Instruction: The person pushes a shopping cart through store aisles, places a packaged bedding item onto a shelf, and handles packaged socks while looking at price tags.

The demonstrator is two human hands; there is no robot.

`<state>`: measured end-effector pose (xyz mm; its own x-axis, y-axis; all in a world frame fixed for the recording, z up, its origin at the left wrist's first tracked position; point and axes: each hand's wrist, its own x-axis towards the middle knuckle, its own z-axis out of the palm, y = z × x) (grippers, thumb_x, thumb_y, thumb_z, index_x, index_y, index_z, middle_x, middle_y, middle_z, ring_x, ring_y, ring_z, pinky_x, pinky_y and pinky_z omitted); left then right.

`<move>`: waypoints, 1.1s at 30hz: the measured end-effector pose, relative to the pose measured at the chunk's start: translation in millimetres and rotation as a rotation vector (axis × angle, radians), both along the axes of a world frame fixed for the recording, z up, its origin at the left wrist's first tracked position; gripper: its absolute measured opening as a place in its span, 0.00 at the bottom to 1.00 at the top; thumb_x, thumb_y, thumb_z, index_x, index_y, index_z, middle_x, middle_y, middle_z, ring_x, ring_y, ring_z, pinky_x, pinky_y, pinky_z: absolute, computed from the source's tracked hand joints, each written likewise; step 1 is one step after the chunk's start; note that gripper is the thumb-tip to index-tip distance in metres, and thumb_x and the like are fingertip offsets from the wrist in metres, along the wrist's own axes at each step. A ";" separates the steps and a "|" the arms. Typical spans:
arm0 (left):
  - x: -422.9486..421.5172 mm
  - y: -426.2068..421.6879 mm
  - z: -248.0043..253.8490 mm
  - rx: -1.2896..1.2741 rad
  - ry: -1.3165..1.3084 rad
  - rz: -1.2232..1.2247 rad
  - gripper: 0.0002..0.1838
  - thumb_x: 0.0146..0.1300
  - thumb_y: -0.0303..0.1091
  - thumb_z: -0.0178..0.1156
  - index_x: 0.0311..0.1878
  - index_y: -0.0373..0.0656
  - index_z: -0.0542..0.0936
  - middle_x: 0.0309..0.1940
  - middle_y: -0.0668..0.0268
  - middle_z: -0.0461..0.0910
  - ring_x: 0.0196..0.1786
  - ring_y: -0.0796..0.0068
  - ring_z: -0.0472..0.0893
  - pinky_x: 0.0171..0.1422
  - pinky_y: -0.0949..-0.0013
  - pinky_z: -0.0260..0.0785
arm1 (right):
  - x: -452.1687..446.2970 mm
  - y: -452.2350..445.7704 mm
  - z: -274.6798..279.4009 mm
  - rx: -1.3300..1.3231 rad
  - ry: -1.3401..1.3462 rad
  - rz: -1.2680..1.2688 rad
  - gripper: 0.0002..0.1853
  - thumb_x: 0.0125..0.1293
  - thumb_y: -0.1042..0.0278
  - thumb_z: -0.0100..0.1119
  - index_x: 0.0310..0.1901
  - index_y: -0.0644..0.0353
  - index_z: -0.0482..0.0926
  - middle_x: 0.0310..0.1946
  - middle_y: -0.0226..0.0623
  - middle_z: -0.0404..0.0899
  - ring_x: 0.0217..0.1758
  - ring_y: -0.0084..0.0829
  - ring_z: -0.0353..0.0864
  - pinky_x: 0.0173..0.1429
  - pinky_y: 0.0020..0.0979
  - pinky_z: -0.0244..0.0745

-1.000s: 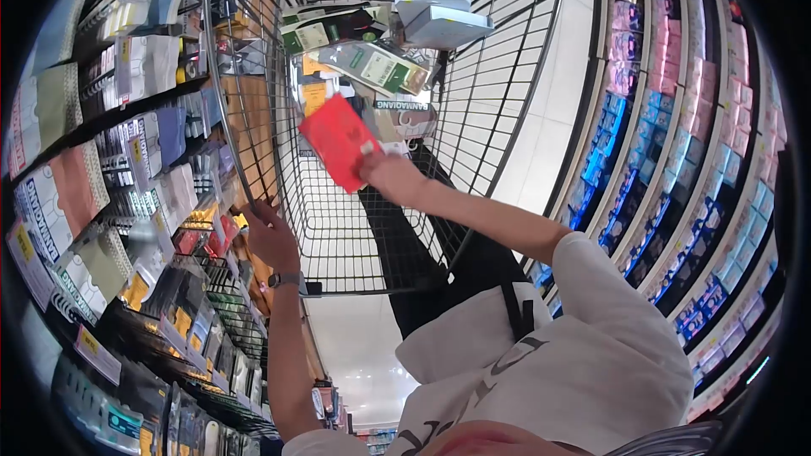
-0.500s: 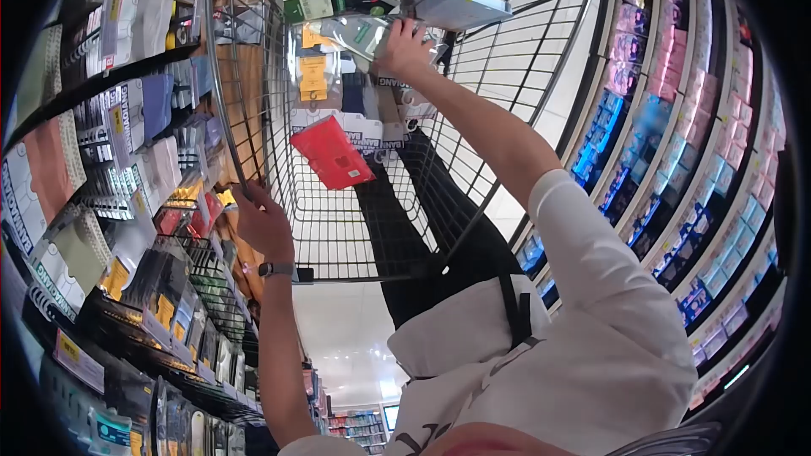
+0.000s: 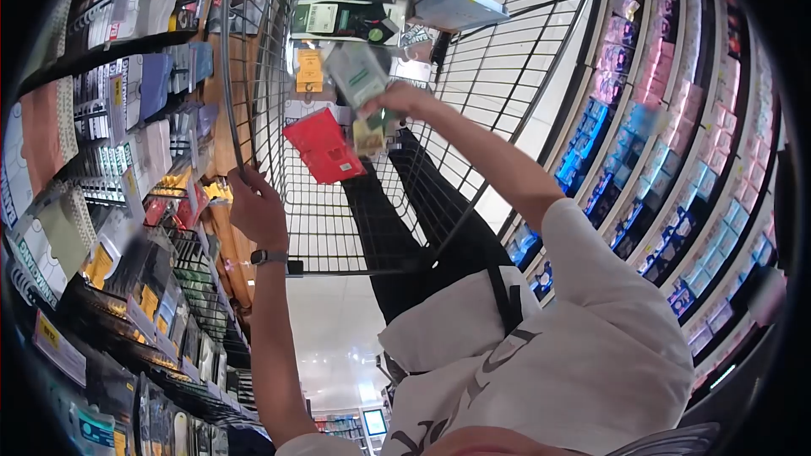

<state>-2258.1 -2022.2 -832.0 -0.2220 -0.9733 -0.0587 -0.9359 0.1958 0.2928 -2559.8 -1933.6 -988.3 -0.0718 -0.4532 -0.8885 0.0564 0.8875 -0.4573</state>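
My right hand (image 3: 400,102) holds a green and grey package (image 3: 356,74), slightly blurred, above the shopping cart's basket. A red packet (image 3: 323,146) lies in the basket just below and left of it. My left hand (image 3: 256,204) is closed on the cart's left rim, a watch on its wrist. Dark green packages (image 3: 345,22) lie farther up in the basket. Two light blue boxes (image 3: 460,7) stand at its upper right. An orange-labelled pack (image 3: 309,71) is left of the held package.
Shelves of hanging packaged goods (image 3: 152,84) run close along the left. On the right, long shelves (image 3: 642,152) carry rows of blue and pink packs. The cart's wire basket (image 3: 363,236) stands in front of my legs.
My right hand first let go of the red packet in the basket, then reached up to the green and grey package and has lifted it back toward me. My left hand stays on the rim.
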 end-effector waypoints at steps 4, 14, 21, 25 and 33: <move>8.0 -2.1 -11.5 -0.019 0.064 -0.022 0.13 0.81 0.42 0.48 0.48 0.43 0.74 0.29 0.62 0.88 0.30 0.60 0.88 0.30 0.60 0.77 | 58.9 33.2 91.6 -0.165 -0.176 0.210 0.32 0.49 0.57 0.78 0.53 0.70 0.84 0.50 0.48 0.86 0.52 0.38 0.86 0.58 0.34 0.79; 7.0 -0.7 -10.4 -0.020 0.071 0.001 0.09 0.79 0.38 0.51 0.44 0.44 0.75 0.30 0.63 0.88 0.29 0.59 0.87 0.29 0.58 0.76 | -69.1 -82.8 7.4 -0.606 0.956 0.798 0.36 0.54 0.30 0.67 0.50 0.56 0.90 0.77 0.55 0.60 0.79 0.56 0.55 0.80 0.58 0.49; 6.0 0.9 -5.8 0.007 0.008 0.051 0.10 0.78 0.40 0.50 0.44 0.45 0.75 0.25 0.61 0.84 0.26 0.54 0.84 0.28 0.54 0.73 | -64.3 -123.5 -16.9 -0.184 1.022 0.870 0.38 0.44 0.33 0.75 0.52 0.52 0.88 0.71 0.44 0.70 0.77 0.47 0.63 0.73 0.62 0.63; 7.2 0.0 -1.2 0.024 0.020 0.043 0.09 0.76 0.39 0.51 0.43 0.45 0.74 0.24 0.60 0.83 0.27 0.52 0.84 0.29 0.51 0.73 | -38.2 -65.8 -48.3 -0.242 0.582 0.772 0.35 0.49 0.29 0.73 0.38 0.59 0.90 0.36 0.45 0.89 0.41 0.41 0.89 0.47 0.35 0.83; 18.8 -2.9 -17.2 -0.041 -0.111 -0.027 0.11 0.75 0.42 0.49 0.50 0.45 0.72 0.35 0.55 0.84 0.33 0.46 0.85 0.33 0.47 0.77 | 80.7 91.3 187.6 -0.137 0.056 -0.481 0.24 0.63 0.61 0.75 0.56 0.68 0.83 0.45 0.39 0.89 0.44 0.30 0.88 0.51 0.31 0.81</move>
